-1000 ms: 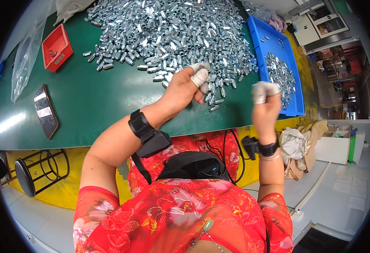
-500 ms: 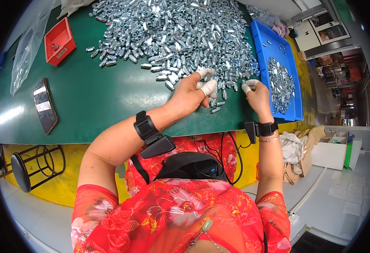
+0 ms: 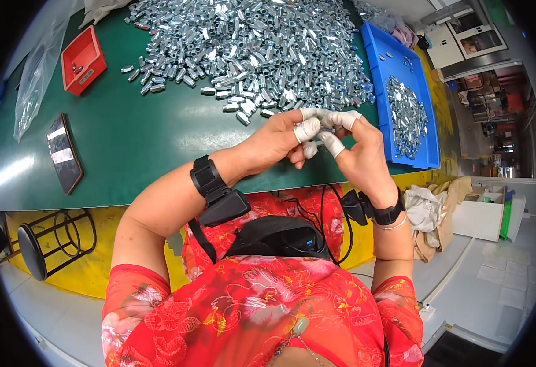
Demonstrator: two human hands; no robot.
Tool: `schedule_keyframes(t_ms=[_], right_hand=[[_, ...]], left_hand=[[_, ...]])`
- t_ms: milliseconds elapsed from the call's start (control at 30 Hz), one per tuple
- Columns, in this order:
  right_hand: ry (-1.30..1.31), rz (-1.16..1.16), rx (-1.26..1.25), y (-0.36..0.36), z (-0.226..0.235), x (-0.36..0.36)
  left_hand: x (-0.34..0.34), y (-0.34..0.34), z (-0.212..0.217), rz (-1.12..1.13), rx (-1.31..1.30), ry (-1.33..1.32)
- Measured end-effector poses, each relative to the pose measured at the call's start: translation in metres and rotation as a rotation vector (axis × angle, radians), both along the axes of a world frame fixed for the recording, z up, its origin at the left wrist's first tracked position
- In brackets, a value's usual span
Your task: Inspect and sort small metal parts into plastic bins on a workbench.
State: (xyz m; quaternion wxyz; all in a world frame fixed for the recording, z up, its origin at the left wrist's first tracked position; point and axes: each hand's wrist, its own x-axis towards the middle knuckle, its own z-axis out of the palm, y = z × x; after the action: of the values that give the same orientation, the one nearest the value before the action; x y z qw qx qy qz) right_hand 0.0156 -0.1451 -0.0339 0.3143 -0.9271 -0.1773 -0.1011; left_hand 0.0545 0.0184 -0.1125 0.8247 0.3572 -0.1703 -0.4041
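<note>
Both hands meet just at the near edge of the big pile of metal parts (image 3: 262, 49) on the green counter (image 3: 133, 140). Left hand (image 3: 274, 142) and right hand (image 3: 356, 153), fingertips (image 3: 307, 129) capped white, pinch one small metal part (image 3: 324, 129) between them. Right of the pile, the blue tray (image 3: 381, 73) sits close. Left of the pile, bare green runs out to a dark phone (image 3: 63, 153).

Green table (image 3: 158, 131), blue tray (image 3: 381, 67), red bin (image 3: 83, 60), silver metal parts (image 3: 262, 49)
</note>
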Motion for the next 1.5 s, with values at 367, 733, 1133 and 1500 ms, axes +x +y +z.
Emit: schedule_keyframes(t_ms=[367, 733, 1133, 1500], right_hand=[[0.090, -0.062, 0.060, -0.003, -0.010, 0.001], [0.180, -0.139, 0.116, 0.000, -0.015, -0.002], [0.404, -0.170, 0.386, -0.001, -0.023, -0.003], [-0.181, -0.268, 0.363, -0.033, -0.028, 0.000]], left_hand=[[-0.006, -0.003, 0.007, 0.115, 0.053, -0.227], [-0.010, -0.006, 0.006, 0.226, 0.091, -0.382], [-0.008, -0.005, 0.000, 0.174, 0.208, -0.431], [0.009, 0.006, -0.002, 0.226, 0.138, -0.055]])
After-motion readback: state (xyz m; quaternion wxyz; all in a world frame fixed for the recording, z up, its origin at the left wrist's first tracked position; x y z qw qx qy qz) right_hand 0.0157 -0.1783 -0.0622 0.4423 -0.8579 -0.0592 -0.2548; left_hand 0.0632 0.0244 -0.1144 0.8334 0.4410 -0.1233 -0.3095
